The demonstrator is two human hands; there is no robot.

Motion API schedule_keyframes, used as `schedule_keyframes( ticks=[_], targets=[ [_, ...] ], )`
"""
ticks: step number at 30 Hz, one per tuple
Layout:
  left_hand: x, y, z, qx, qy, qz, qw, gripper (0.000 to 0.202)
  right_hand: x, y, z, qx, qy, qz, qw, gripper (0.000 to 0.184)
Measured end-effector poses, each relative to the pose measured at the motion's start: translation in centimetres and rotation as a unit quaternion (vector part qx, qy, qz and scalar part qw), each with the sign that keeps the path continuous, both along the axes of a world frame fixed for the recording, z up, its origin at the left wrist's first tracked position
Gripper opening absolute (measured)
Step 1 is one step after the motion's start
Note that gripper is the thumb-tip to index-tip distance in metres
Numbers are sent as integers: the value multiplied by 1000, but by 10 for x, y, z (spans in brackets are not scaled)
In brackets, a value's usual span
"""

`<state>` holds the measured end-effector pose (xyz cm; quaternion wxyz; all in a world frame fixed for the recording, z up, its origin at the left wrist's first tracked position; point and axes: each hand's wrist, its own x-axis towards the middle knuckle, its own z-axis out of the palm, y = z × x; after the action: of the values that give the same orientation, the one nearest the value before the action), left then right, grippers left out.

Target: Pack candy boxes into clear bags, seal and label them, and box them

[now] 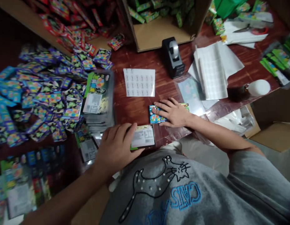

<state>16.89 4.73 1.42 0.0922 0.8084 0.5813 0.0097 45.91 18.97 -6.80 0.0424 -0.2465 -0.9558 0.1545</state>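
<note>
My left hand holds a printed card with a green edge and a barcode at the table's near edge, the thumb along its left side. My right hand lies with spread fingers over a row of small colourful boxes; it hides most of them. Left of the boxes stands a stack of clear plastic packs with printed cards. Beyond the hands lies a sheet of round stickers. A clear bag with a printed card lies beyond my right wrist.
Loose purple packets are heaped at left. Cardboard boxes with red packets and green packets stand at the back. Around the right side are a tape dispenser, folded white sheets, a white-capped bottle and scissors.
</note>
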Motion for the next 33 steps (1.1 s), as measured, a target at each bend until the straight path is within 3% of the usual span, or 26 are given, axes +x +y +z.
schedule_keyframes(
  ticks=[4, 7, 12, 14, 18, 21, 24, 28, 33],
  targets=[
    [10, -17, -31, 21, 24, 136, 990, 89, 1, 3, -5, 11, 44, -1, 999, 69],
    [13, -19, -51, 45, 15, 188, 981, 90, -2, 4, -7, 41, 95, -37, 994, 68],
    [13, -28, -58, 63, 14, 220, 973, 94, -7, 5, -7, 63, 140, -95, 984, 72],
    [11, -32, -58, 64, 7, 223, 973, 94, -9, 4, -6, 59, 124, -36, 990, 71],
    [3, -35, -65, 62, -32, 181, 981, 86, -18, 2, -8, 15, 87, 146, 985, 62],
    [-3, -33, -72, 49, -63, 132, 988, 84, -29, 4, -8, -37, 91, 202, 974, 72],
    [-8, -31, -76, 32, -76, 125, 989, 90, -31, 11, -4, -78, 108, 193, 972, 91],
    [-11, -31, -80, 21, -85, 138, 987, 94, -13, 24, 3, -93, 100, 136, 981, 111],
    [-9, -26, -85, 14, -114, 116, 987, 97, -7, 30, -1, -142, 107, 154, 972, 81]
  ],
)
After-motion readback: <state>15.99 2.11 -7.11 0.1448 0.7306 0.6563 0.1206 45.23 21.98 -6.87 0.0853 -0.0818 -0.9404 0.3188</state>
